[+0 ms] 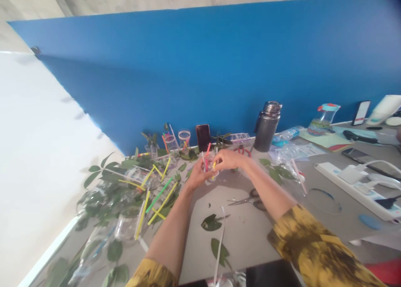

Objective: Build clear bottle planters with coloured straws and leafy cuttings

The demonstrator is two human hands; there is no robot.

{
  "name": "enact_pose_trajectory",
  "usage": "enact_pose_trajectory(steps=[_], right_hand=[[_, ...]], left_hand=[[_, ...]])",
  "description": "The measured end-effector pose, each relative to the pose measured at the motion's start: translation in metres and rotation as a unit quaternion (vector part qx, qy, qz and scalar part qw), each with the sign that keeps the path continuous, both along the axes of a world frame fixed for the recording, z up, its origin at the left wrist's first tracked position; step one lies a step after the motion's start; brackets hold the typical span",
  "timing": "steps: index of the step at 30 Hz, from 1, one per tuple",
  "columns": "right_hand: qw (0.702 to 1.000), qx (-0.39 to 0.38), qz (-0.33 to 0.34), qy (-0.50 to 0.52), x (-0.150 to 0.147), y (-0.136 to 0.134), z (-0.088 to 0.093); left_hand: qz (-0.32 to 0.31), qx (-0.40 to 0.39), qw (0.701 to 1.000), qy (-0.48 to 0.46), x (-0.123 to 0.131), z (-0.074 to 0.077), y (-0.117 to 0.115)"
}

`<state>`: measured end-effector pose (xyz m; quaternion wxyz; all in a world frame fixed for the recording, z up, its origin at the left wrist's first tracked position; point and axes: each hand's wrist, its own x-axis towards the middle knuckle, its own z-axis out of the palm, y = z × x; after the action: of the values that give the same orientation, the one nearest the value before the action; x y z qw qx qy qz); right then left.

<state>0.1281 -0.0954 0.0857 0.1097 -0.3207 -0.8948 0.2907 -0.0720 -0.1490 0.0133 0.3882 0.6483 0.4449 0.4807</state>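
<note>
A blue-painted wall [188, 69] rose behind a grey surface [241, 241], the whole view tilted. Fingers: those of the left hand [197, 176] and the right hand [230, 159] were curled closed, grasping a small clear cup [208, 174] between them, the cup held just above the surface near its far edge. Contents: cut straw pieces [208, 151] in pink and yellow, standing upright in the cup. Beside the left hand: a scatter of yellow and green straws [158, 195] lying over leafy cuttings [106, 195] and clear containers [127, 226]. Nearer the viewer, between the forearms: scissors [249, 200], a loose leaf [211, 222] and a white strip [221, 245]. Sleeves: yellow and dark patterned [313, 245], on both arms. Farther out: two clear cups [177, 138] near the wall, a dark smartphone [203, 137] propped upright, a steel vacuum flask [267, 126], a clear pitcher with a teal lid [324, 120], and a white power strip [354, 186] with chargers plugged in.
</note>
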Motion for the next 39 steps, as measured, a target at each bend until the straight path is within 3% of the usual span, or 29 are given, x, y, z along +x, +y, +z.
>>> enact_pose_trajectory(steps=[7,25,34,39], right_hand=[[1.0,0.004,-0.019,-0.003,-0.002,-0.004,0.002],[1.0,0.009,-0.021,0.01,-0.001,0.003,-0.005],[0.994,0.047,-0.063,-0.072,-0.002,-0.008,0.012],[0.984,0.087,-0.097,-0.119,-0.001,-0.015,0.022]], left_hand=[[-0.014,-0.016,0.999,-0.03,0.001,-0.01,-0.001],[-0.002,-0.04,0.999,-0.021,0.003,-0.017,-0.002],[0.004,0.017,1.0,0.006,0.004,-0.019,0.002],[-0.022,-0.018,0.999,0.024,0.006,-0.016,0.0]])
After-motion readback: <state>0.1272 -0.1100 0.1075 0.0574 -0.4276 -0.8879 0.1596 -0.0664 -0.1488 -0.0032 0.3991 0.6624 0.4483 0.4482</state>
